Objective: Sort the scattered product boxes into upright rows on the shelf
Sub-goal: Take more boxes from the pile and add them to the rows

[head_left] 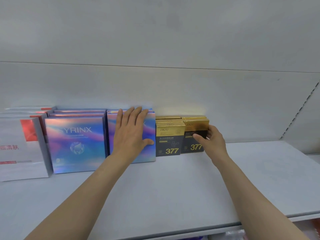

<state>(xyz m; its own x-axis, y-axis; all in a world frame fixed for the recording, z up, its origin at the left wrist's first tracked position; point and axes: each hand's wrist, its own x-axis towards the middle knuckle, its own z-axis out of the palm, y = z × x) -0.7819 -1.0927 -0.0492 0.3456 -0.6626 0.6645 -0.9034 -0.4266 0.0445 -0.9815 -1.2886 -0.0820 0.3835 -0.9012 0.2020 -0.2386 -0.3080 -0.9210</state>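
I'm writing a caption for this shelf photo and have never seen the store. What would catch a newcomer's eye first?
Most striking are the shimmering iridescent boxes standing upright in rows at centre left of the shelf, with the left hand pressed flat on the front of the right-hand row. Just right of them stand black-and-gold boxes marked 377, where the right hand grips the front right box. White-and-red boxes sit at far left.

To the right of my right grip (pixel 210 139) the shelf (pixel 259 170) lay bare as far as the side wall (pixel 304 122). Left of it, black-and-gold boxes (pixel 168 137) stood touching iridescent boxes (pixel 76 144), no gap between. My left grip (pixel 131 134) pressed flat there.
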